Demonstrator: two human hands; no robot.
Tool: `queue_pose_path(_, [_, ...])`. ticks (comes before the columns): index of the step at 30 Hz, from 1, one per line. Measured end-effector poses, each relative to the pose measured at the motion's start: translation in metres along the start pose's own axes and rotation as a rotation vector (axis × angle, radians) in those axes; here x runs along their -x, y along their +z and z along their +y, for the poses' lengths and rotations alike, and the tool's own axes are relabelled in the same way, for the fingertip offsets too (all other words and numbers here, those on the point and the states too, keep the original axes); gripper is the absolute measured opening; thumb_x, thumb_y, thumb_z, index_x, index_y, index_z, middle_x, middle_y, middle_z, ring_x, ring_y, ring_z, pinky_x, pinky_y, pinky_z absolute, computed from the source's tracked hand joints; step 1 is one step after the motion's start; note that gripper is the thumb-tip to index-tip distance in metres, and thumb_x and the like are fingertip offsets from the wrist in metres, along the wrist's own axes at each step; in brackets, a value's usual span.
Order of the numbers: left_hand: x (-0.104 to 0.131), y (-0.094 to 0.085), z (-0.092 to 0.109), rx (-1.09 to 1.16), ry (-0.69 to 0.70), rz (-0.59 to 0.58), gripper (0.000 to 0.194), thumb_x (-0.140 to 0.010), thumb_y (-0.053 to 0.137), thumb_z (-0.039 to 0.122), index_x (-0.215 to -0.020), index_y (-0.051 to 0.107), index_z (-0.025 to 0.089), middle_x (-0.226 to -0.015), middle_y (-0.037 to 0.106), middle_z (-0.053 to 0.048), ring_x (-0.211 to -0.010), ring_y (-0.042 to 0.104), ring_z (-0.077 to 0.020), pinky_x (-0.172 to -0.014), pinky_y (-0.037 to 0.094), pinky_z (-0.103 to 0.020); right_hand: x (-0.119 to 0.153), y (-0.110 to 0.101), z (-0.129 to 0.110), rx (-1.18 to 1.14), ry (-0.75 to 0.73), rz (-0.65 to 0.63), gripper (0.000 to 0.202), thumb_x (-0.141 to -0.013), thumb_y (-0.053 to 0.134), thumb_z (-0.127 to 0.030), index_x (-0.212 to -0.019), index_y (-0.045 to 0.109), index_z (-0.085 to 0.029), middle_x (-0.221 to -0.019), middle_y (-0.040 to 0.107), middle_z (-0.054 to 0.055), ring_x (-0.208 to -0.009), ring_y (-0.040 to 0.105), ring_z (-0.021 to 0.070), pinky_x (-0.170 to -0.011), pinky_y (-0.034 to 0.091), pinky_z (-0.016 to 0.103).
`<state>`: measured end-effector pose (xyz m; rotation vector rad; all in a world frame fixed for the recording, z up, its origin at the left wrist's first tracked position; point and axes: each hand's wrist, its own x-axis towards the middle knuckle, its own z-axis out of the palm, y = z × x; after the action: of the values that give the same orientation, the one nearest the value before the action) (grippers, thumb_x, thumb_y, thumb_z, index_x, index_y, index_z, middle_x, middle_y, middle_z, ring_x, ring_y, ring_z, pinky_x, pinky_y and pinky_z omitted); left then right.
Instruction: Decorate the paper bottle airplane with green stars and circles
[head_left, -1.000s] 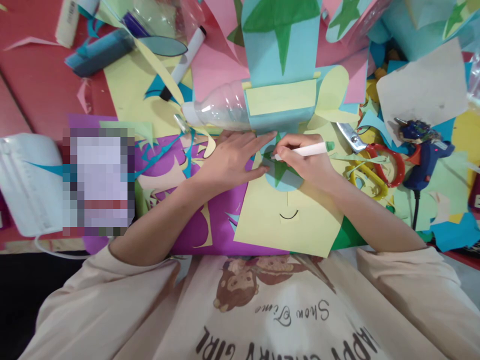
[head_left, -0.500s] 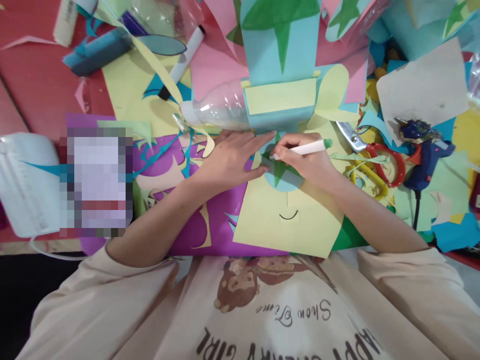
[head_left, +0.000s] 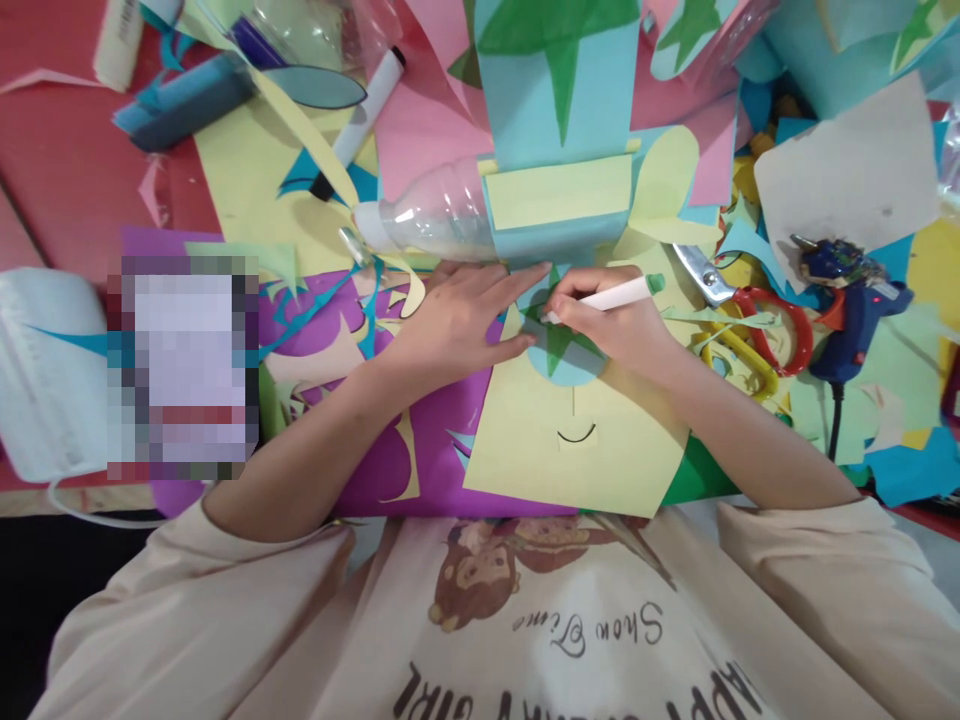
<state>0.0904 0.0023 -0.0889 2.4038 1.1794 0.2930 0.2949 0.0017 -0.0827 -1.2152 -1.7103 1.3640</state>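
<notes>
Pinched in my right hand (head_left: pixel 611 315) is a white marker (head_left: pixel 619 294) with a green end. Its tip rests at a green star (head_left: pixel 556 345) on a round light-blue paper piece (head_left: pixel 564 372). My left hand (head_left: pixel 472 310) lies flat with fingers spread, its fingertips at the left edge of that blue piece. Under the blue piece is a pale yellow sheet (head_left: pixel 510 440) bearing a small drawn smile. Just beyond my hands lies a clear plastic bottle (head_left: pixel 439 210) on its side, wrapped in blue and yellow paper.
On the right are red-handled scissors (head_left: pixel 780 330), a yellow-handled pair (head_left: pixel 750 375) and a blue glue gun (head_left: pixel 851 325). A black-capped marker (head_left: pixel 367 110) lies upper left. Purple paper (head_left: pixel 442 430) and scraps spread beside the yellow sheet. A white box-like object (head_left: pixel 56 375) stands far left.
The marker tip shifts very slightly on the green star. My left hand stays flat in place; the view moves a little.
</notes>
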Motion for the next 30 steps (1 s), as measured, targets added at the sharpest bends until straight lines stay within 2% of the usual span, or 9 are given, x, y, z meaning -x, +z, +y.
queue_pose_path(8, [0.0001, 0.0009, -0.0014, -0.009, 0.004, -0.004, 0.057, -0.090, 0.051, 0.043, -0.142, 0.046, 0.020, -0.099, 0.063, -0.008, -0.097, 0.059, -0.0266, -0.090, 0.042, -0.040, 0.0005, 0.0000, 0.0014, 0.025, -0.067, 0.033, 0.020, -0.083, 0.057, -0.021, -0.063, 0.054, -0.018, -0.057, 0.049, -0.004, -0.055, 0.042, 0.0082, -0.054, 0.033, 0.025])
queue_pose_path(13, [0.0003, 0.0015, -0.0024, -0.019, 0.006, -0.004, 0.058, -0.088, 0.054, 0.043, -0.141, 0.047, 0.021, -0.098, 0.064, -0.008, -0.096, 0.059, -0.0264, -0.090, 0.043, -0.040, 0.0011, 0.0000, 0.0019, -0.027, -0.016, 0.082, 0.017, -0.083, 0.056, -0.020, -0.067, 0.055, -0.019, -0.060, 0.053, -0.003, -0.055, 0.045, 0.0084, -0.052, 0.035, 0.024])
queue_pose_path(26, [-0.0001, 0.0007, -0.0001, -0.038, 0.005, -0.002, 0.057, -0.089, 0.052, 0.042, -0.141, 0.047, 0.020, -0.095, 0.064, -0.007, -0.093, 0.059, -0.0242, -0.088, 0.043, -0.038, 0.0006, -0.0006, -0.0022, 0.041, -0.015, 0.019, 0.020, -0.079, 0.057, -0.016, -0.060, 0.054, -0.018, -0.056, 0.050, -0.004, -0.054, 0.039, 0.0078, -0.052, 0.030, 0.025])
queue_pose_path(30, [-0.0004, 0.0009, -0.0001, -0.045, 0.008, -0.003, 0.057, -0.089, 0.052, 0.043, -0.141, 0.048, 0.020, -0.095, 0.064, -0.007, -0.092, 0.060, -0.0242, -0.087, 0.043, -0.038, 0.0000, -0.0010, -0.0005, -0.029, 0.020, 0.010, 0.018, -0.078, 0.056, -0.013, -0.060, 0.054, -0.017, -0.057, 0.052, -0.004, -0.053, 0.041, 0.0075, -0.050, 0.031, 0.025])
